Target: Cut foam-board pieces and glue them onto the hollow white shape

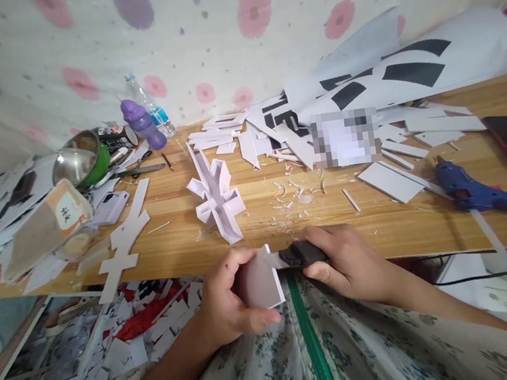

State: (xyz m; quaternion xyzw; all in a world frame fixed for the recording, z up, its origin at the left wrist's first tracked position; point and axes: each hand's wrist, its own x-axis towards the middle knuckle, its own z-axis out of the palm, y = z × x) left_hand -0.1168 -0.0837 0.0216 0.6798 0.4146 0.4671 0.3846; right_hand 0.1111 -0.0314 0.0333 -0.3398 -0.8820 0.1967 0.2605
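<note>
Left hand (224, 300) clasps the board (257, 284) just before the table (167, 192); right hand (349, 258) grips the knife (307, 252), blade at the board's edge: light strokes, left fingers clear, should serve best.

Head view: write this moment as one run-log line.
left hand: holds white panel | right hand: holds black cutter, blade at panel's edge | table: hollow white form, blue glue gun
</note>
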